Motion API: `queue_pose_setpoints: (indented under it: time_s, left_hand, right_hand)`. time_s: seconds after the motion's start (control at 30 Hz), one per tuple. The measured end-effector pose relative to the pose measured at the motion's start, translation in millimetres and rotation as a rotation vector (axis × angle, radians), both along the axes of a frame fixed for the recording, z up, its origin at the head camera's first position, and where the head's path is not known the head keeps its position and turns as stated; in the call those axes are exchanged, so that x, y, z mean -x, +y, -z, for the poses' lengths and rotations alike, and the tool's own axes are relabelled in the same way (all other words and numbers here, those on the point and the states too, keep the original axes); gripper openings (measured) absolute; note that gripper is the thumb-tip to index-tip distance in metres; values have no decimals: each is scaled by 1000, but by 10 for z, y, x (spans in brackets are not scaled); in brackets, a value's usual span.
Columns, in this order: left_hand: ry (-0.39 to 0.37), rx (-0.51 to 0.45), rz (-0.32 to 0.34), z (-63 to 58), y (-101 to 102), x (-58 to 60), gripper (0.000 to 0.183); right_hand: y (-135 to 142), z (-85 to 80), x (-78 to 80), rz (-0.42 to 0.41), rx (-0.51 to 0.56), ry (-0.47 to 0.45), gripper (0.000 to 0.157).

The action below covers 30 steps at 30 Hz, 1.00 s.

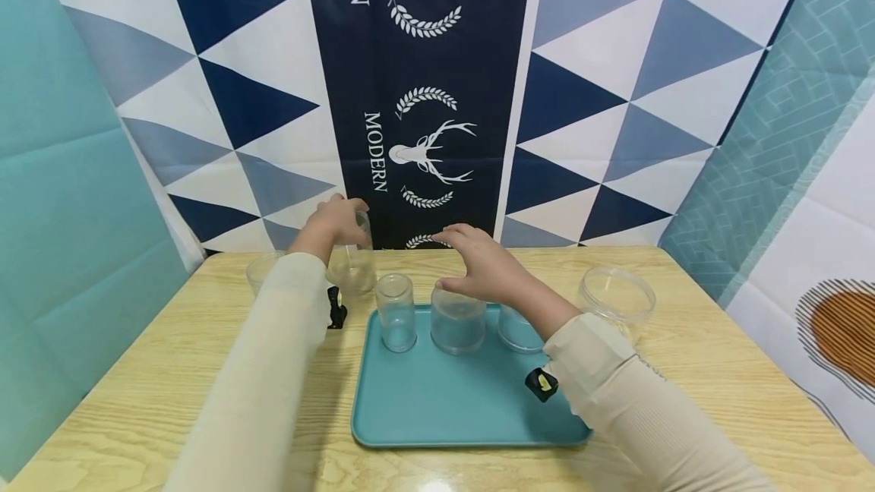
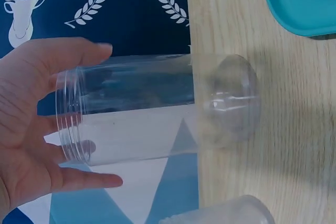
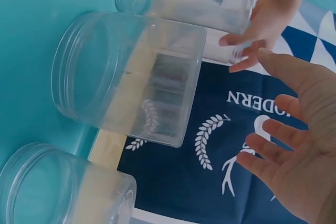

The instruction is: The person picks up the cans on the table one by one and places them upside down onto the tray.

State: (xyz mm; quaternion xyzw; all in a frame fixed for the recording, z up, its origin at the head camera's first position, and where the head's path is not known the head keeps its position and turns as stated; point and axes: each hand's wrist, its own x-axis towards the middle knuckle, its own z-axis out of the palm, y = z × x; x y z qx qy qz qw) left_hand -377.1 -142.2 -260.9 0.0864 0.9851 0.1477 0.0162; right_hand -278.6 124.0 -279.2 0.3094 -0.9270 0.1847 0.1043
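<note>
At the back left of the table, my left hand (image 1: 336,228) grips a tall clear jar (image 2: 147,108) near its threaded mouth. Thumb and fingers lie on opposite sides, and the jar stands upright on the wood. My right hand (image 1: 481,260) hovers over the blue tray (image 1: 472,416) with fingers spread, holding nothing. Below it, a wide clear jar (image 3: 131,77) sits mouth down on the tray's back part. A narrow jar (image 1: 396,317) stands mouth down to its left. Another clear jar (image 3: 68,187) on its right is partly hidden by my right forearm.
Right of the tray stands a round clear container (image 1: 617,294), partly covered by my right sleeve. Another clear container (image 1: 262,268) at the far left is partly behind my left arm. A patterned cloth (image 1: 581,120) hangs along the table's back edge.
</note>
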Motion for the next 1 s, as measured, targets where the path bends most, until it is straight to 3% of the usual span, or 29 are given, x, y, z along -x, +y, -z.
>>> queue_pose_setpoints:
  time_s: [0.2, 0.47, 0.83, 1.0]
  left_hand:
    - [5, 35, 3, -40, -13, -22, 66]
    - [32, 13, 43, -110, -1, -58, 69]
    - [137, 19, 121, -121, 23, -173, 67]
    - [204, -1, 146, -182, 44, -262, 65]
  right_hand:
    - [19, 9, -13, 5, 6, 12, 68]
    - [37, 15, -39, 13, 22, 21, 67]
    - [74, 31, -98, -10, 62, 53, 63]
    - [128, 38, -115, -10, 106, 72, 61]
